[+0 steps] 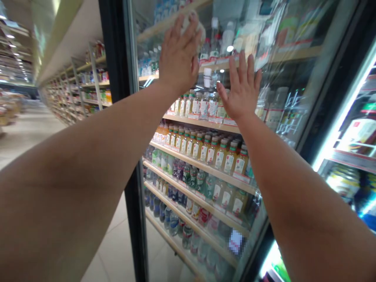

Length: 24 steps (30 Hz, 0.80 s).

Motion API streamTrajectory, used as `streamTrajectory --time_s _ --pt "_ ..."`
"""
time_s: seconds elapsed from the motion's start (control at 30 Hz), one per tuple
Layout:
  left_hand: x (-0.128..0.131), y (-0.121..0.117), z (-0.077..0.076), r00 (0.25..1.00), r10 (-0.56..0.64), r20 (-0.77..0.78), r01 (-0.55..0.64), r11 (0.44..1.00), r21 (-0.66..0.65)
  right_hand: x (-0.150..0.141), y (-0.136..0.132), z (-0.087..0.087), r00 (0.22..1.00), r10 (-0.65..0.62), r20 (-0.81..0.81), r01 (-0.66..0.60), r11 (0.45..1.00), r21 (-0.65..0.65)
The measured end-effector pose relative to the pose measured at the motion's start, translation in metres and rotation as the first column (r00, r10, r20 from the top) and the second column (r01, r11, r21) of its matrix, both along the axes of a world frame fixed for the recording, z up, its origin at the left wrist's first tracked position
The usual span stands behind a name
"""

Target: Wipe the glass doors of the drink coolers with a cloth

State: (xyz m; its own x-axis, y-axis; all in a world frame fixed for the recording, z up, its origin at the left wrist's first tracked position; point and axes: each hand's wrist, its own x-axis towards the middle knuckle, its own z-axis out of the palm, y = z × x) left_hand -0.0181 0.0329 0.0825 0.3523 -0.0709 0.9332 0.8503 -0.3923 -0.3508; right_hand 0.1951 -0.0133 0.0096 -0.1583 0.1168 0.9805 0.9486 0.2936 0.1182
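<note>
My left hand presses a crumpled white cloth against the glass door of a refrigerated display case, high up. My right hand lies flat on the same glass to the lower right, fingers spread, holding nothing. Behind the glass, rows of bottled juice with green caps stand on wooden-edged shelves, with bottled water lower down. Reflections on the glass blur the upper shelves.
A black door frame borders the glass on the left, and a second lit cooler door lies to the right. Long stocked store shelves line an aisle with a pale tiled floor at the left.
</note>
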Motion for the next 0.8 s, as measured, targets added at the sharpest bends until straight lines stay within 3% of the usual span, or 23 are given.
streamTrajectory --time_s 0.07,0.13,0.23,0.33,0.53,0.6,0.7,0.73,0.8 --pt "-0.002 -0.006 -0.003 0.975 0.007 -0.221 -0.010 1.000 -0.013 0.000 -0.001 0.000 1.000 -0.022 0.005 0.022 1.000 0.004" --pt "-0.006 -0.017 -0.008 0.953 0.008 -0.302 -0.019 0.999 -0.031 0.000 -0.001 0.000 0.999 -0.033 0.007 0.033 0.999 -0.003" --pt "-0.009 -0.033 -0.014 0.999 -0.007 -0.049 0.006 0.999 -0.034 0.000 -0.001 -0.001 1.000 -0.013 -0.006 0.012 1.000 -0.024" --pt "-0.005 -0.042 -0.020 0.978 -0.001 0.209 0.009 0.999 -0.036 0.000 -0.001 -0.001 1.000 -0.013 -0.013 0.013 1.000 -0.026" --pt "0.002 -0.034 -0.023 0.984 0.041 -0.173 -0.056 0.995 -0.086 0.001 0.001 -0.001 1.000 -0.021 0.000 0.021 1.000 -0.005" --pt "0.000 -0.032 -0.019 0.995 0.057 -0.084 -0.065 0.993 -0.094 0.001 0.003 -0.001 1.000 -0.025 -0.009 0.025 1.000 -0.009" --pt "-0.002 -0.028 -0.015 0.959 0.040 0.282 -0.013 0.995 -0.099 0.001 0.005 -0.001 0.998 -0.065 -0.009 0.065 0.998 0.007" --pt "-0.002 -0.026 -0.014 0.940 0.030 0.341 -0.001 0.996 -0.085 0.001 0.005 -0.001 0.997 -0.075 -0.003 0.075 0.997 0.010" --pt "-0.003 -0.023 -0.016 0.973 0.017 0.232 -0.006 0.999 -0.048 0.001 0.004 -0.002 0.997 -0.082 0.003 0.082 0.996 0.020"
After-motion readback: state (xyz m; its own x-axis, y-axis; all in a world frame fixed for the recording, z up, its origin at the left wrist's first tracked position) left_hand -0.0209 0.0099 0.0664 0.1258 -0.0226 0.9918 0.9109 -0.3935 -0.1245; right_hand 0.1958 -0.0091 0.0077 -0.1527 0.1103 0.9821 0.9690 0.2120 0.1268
